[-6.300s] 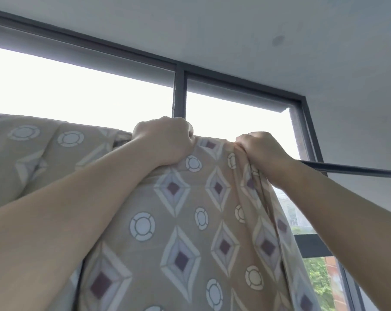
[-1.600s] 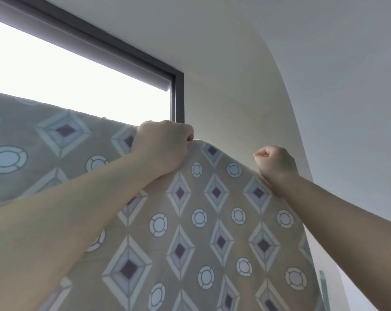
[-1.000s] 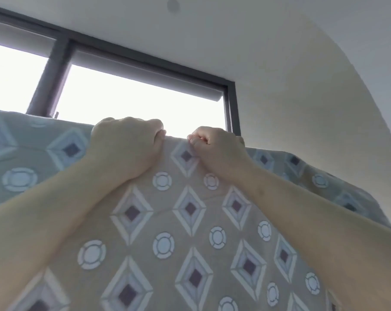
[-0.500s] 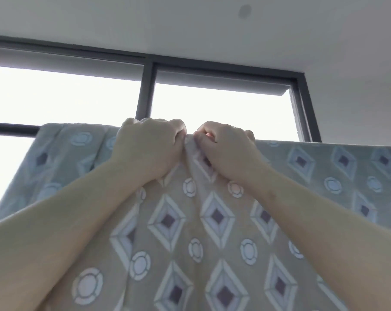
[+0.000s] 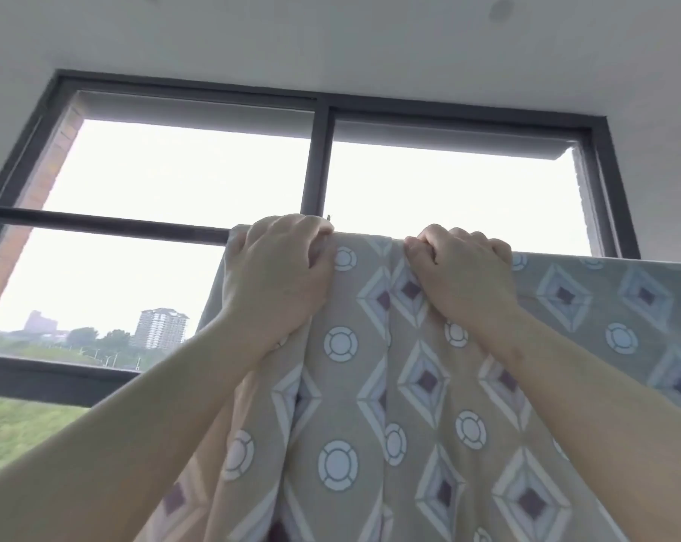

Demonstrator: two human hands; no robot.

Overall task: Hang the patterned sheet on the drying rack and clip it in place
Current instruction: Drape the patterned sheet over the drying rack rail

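Observation:
The patterned sheet [image 5: 374, 385], beige with diamonds and circles, hangs over a dark horizontal rack bar [image 5: 108, 223] above my head. Its left edge falls just left of my left hand [image 5: 280, 275], which grips the top fold on the bar. My right hand [image 5: 462, 273] grips the top fold a little to the right, fingers curled into the cloth. Between the hands the fabric bunches into vertical folds. To the right the sheet lies flat along the bar. The bar is hidden under the cloth there. No clip is visible.
A large dark-framed window [image 5: 319, 158] fills the background, with a white ceiling [image 5: 331, 41] above. Bare bar runs to the left of the sheet. Outside are distant buildings [image 5: 161, 328] and greenery.
My hands have moved apart a little along the top fold. The view has swung left, so the sheet's left edge and bare bar now show.

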